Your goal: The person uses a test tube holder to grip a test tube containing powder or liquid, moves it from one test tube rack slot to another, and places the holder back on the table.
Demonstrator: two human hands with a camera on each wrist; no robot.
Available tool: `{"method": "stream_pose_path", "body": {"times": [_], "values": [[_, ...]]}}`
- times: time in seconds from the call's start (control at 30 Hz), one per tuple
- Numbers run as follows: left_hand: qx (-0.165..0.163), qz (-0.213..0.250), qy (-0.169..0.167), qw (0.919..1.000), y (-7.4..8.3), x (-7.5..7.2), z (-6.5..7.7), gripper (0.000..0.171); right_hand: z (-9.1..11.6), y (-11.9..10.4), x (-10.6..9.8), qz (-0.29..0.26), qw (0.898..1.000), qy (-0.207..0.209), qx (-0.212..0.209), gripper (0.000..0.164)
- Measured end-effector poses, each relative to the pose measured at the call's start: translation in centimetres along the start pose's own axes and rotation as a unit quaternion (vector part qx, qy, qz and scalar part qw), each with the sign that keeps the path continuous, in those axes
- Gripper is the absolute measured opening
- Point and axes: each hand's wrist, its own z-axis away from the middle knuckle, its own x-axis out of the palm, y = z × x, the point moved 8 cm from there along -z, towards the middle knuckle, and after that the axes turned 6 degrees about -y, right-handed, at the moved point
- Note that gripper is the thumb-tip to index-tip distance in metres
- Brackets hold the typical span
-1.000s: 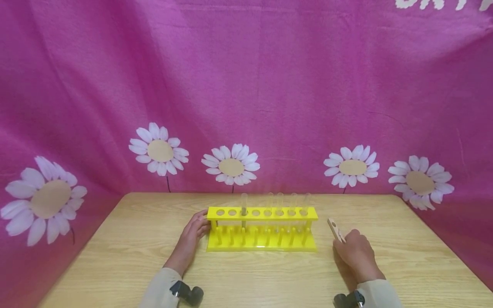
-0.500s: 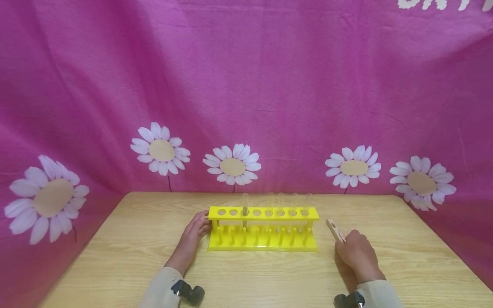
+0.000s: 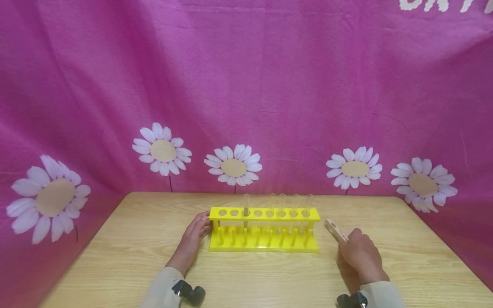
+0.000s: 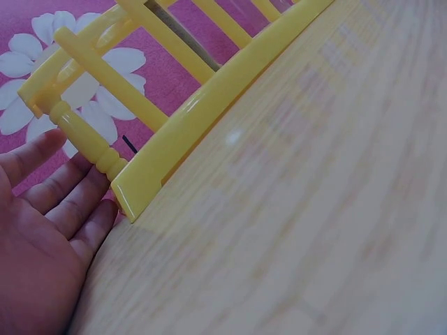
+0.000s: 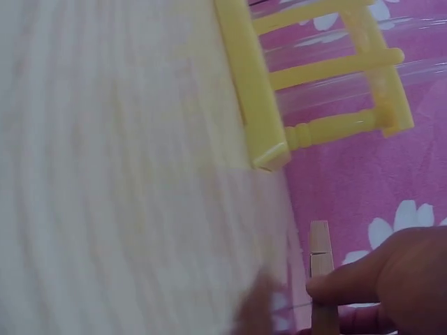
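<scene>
We see two hands. The left hand has its fingers stretched out, the tips against the left end post of the yellow rack, which hides part of them in the head view. The right hand pinches one wooden clip between thumb and fingers. The clip's free end points toward the rack, near its right end but apart from it.

The rack stands upright on the worktop between our two hands. We count eight round holes along its top and eight pegs in a row at the front, partly in the way of the tubes' lower ends. Five tubes stand in it: one dark tube in the third hole from the left, and four clear tubes in the four holes at the right.

Nearer us are two pale sleeves, each with a black device at the wrist. Behind the worktop, a pink cloth closes off the back and both sides; on it we count five white daisies, with white letters cut off at the upper right.
</scene>
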Motion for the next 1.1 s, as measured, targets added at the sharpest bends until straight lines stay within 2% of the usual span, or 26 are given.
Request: {"method": "stream_pose_path", "body": {"times": [0.23,0.83,1.1], "values": [[-0.006,-0.011,0.004,0.9999,-0.1,-0.1,-0.1,0.054,0.4,-0.3,-0.9,-0.011,1.000,0.004,-0.010,0.029],[-0.014,-0.008,0.006,0.9998,-0.1,-0.1,0.0,0.055,1.4,-2.2,-2.5,-0.019,0.998,0.022,-0.055,0.023],[-0.001,-0.001,0.001,1.0000,0.0,-0.1,0.1,0.053,1.9,-3.0,-3.1,-0.049,0.997,0.011,-0.058,0.024]]}}
